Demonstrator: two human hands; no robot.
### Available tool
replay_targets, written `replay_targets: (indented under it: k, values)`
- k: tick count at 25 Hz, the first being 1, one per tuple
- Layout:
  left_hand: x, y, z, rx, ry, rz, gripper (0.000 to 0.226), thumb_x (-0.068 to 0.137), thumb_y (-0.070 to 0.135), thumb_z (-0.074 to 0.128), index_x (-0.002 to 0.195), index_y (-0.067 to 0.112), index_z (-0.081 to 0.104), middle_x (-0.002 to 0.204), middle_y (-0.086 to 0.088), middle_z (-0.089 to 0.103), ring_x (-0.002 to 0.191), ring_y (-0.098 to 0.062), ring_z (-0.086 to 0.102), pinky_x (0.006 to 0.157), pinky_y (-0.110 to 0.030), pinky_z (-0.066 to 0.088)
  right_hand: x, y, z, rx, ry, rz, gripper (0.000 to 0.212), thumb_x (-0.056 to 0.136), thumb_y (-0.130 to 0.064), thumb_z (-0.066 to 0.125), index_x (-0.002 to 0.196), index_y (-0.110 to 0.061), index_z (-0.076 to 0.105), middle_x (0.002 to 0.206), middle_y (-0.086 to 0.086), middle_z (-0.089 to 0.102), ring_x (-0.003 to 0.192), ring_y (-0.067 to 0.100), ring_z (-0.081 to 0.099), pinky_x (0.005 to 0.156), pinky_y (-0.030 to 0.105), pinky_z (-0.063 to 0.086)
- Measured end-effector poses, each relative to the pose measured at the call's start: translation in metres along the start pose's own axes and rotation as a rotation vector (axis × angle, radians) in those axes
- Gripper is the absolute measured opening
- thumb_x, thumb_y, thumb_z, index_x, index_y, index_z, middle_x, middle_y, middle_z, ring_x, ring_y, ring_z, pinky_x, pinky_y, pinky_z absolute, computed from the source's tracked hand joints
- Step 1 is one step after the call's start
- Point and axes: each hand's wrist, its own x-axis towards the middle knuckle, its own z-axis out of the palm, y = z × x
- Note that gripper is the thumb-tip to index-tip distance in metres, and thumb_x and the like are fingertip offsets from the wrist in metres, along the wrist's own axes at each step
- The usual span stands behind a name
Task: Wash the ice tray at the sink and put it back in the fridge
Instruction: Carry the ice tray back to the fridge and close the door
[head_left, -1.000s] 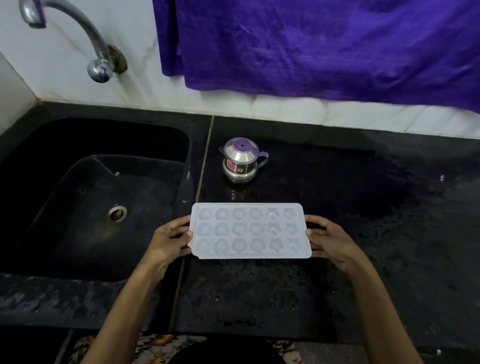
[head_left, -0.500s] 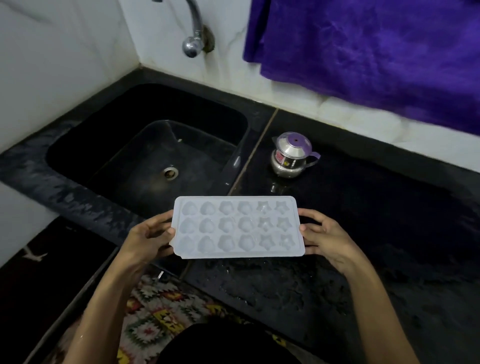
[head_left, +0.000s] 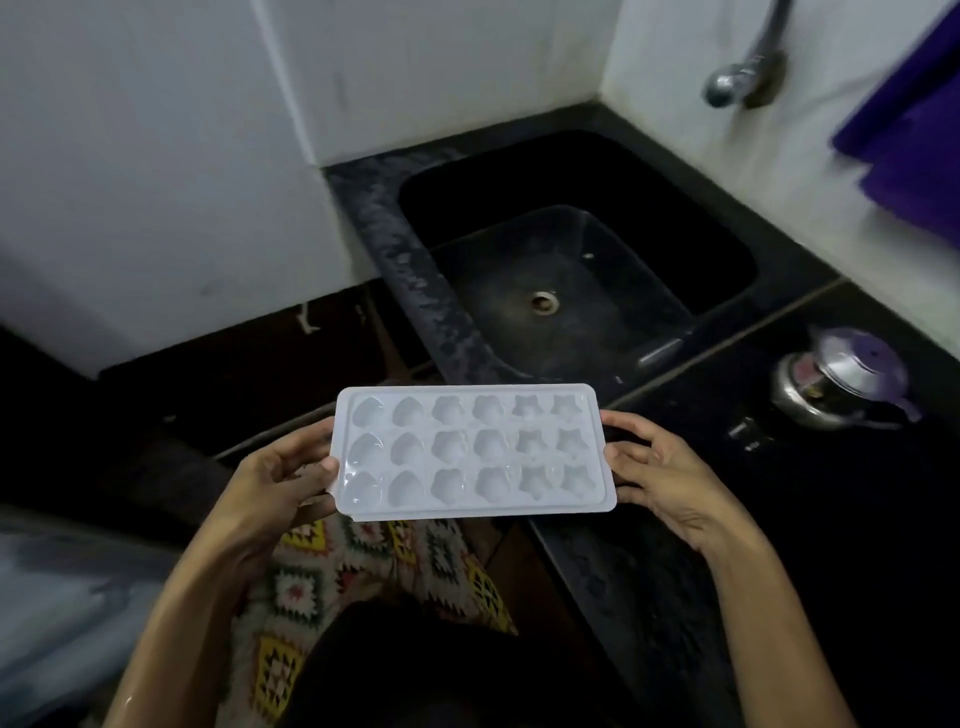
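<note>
Over the floor, off the surface's front edge: we hold the ice tray level and face up, its heart, flower and star cells empty so far as we can tell.
Left hand: closed on the tray's short left end, thumb on the rim, fingers under.
Right hand: gripping the short right end the same way.
What has changed: a second ago the tray hung above the wet surface beside the sink; now our view has swung left — sink, tap and steel pot have slid to the right, and the patterned mat shows below.
What it means: we judge the washing done and the carry to the fridge begun.
Fridge: not in view — only a blurred pale shape at lower left.
</note>
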Motion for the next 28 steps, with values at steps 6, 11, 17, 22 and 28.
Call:
replay_targets:
  k: [6, 11, 17, 22, 28]
  values:
    - [-0.07, -0.032, -0.068, -0.181, 0.285, -0.018, 0.038, 0.089, 0.001, 0.054, 0.112, 0.028, 0.065, 0.101, 0.003, 0.072, 0.084, -0.01, 0.07, 0.061, -0.023, 0.058, 0.037, -0.02, 0.087, -0.131, -0.286, 0.013, 0.03, 0.089, -0.005, 0.057, 0.109, -0.028, 0.059, 0.085, 0.004, 0.075, 0.08, 0.016, 0.072, 0.057, 0.024, 0.055]
    - [-0.131, -0.062, -0.128, -0.342, 0.51, -0.044, 0.038, 0.089, -0.001, 0.053, 0.116, 0.023, 0.064, 0.111, -0.004, 0.068, 0.092, -0.016, 0.068, 0.061, -0.02, 0.056, 0.05, -0.025, 0.187, -0.247, -0.512, 0.026, 0.03, 0.088, -0.006, 0.058, 0.11, -0.027, 0.059, 0.086, 0.004, 0.075, 0.083, 0.017, 0.072, 0.058, 0.024, 0.056]
    - [-0.212, -0.101, -0.205, -0.459, 0.77, -0.058, 0.039, 0.089, -0.002, 0.052, 0.117, 0.023, 0.063, 0.105, -0.001, 0.068, 0.076, -0.004, 0.07, 0.054, -0.016, 0.053, 0.034, -0.013, 0.331, -0.352, -0.768, 0.044, 0.032, 0.086, -0.004, 0.058, 0.111, -0.025, 0.059, 0.09, 0.01, 0.072, 0.083, 0.019, 0.072, 0.057, 0.025, 0.056]
    - [-0.281, -0.133, -0.257, -0.575, 1.006, -0.085, 0.038, 0.089, -0.004, 0.051, 0.116, 0.021, 0.062, 0.101, 0.001, 0.068, 0.072, -0.002, 0.069, 0.053, -0.016, 0.054, 0.005, 0.01, 0.449, -0.443, -0.968, 0.052, 0.029, 0.088, -0.003, 0.056, 0.107, -0.024, 0.059, 0.087, 0.01, 0.072, 0.078, 0.016, 0.072, 0.059, 0.026, 0.057]
    - [-0.348, -0.162, -0.293, -0.696, 1.247, -0.124, 0.039, 0.089, -0.004, 0.052, 0.12, 0.019, 0.06, 0.113, -0.004, 0.064, 0.088, -0.01, 0.064, 0.053, -0.017, 0.055, -0.035, 0.033, 0.566, -0.591, -1.188, 0.069, 0.029, 0.09, 0.003, 0.052, 0.113, -0.014, 0.056, 0.072, 0.004, 0.069, 0.064, 0.013, 0.068, 0.054, 0.027, 0.056]
